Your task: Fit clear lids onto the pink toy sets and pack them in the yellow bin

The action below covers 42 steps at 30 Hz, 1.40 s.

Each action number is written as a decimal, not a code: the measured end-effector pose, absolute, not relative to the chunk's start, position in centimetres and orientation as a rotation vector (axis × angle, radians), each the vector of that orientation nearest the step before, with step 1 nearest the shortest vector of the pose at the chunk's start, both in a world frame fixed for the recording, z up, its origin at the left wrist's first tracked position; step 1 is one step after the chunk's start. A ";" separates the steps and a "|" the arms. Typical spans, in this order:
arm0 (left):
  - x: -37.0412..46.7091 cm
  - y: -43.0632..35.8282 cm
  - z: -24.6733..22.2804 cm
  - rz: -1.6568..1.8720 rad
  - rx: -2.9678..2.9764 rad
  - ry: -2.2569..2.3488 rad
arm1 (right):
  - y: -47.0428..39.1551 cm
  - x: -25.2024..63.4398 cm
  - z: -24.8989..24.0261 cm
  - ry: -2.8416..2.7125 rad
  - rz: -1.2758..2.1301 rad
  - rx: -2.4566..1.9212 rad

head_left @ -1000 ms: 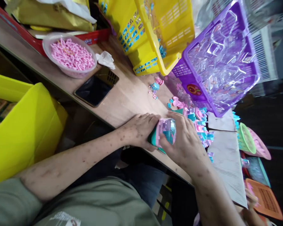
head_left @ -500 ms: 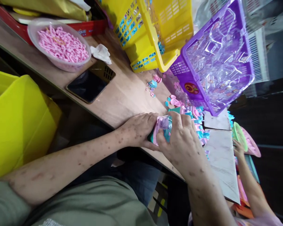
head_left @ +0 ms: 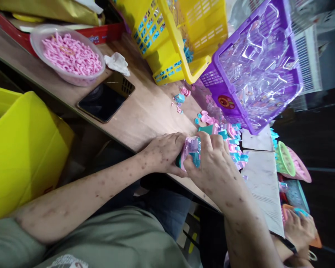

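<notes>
Near the table's front edge, my left hand (head_left: 166,154) wraps round the left side of a small pink and teal toy piece with clear plastic (head_left: 193,146). My right hand (head_left: 212,160) grips the same piece from the right, its thumb and fingers over the clear part. The fingers of both hands hide much of the piece. Just beyond my right hand stand several pink, teal and purple toy pieces (head_left: 234,143) close together. Pink spoon-like parts (head_left: 207,118) and small teal parts lie beside them on the wooden table (head_left: 147,111).
A bowl of pink hooks (head_left: 69,56), a phone (head_left: 106,97) and a crumpled tissue (head_left: 117,63) lie to the left. A yellow basket (head_left: 167,48) and a purple basket of clear plastic pieces (head_left: 231,93) stand behind. Another person's hands (head_left: 300,230) are at lower right.
My hands have barely moved and keep hold of the piece. The other person's hand has moved from the green basket down to the orange one, and a second hand now shows.
</notes>
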<state>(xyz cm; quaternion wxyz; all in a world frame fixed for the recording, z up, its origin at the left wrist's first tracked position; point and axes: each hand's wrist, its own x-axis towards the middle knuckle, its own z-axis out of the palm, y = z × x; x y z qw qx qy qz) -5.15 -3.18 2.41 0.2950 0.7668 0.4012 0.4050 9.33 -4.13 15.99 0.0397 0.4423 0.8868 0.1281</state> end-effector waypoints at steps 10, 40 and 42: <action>-4.5 -3.1 1.9 1.187 2.010 1.097 | -3.4 11.1 15.6 2.806 0.081 1.455; -4.6 -3.1 2.3 1.090 2.034 1.113 | -3.3 8.0 18.9 2.623 0.294 1.666; -4.6 -3.1 2.3 1.097 2.031 1.110 | -3.3 7.5 18.9 2.591 0.334 1.648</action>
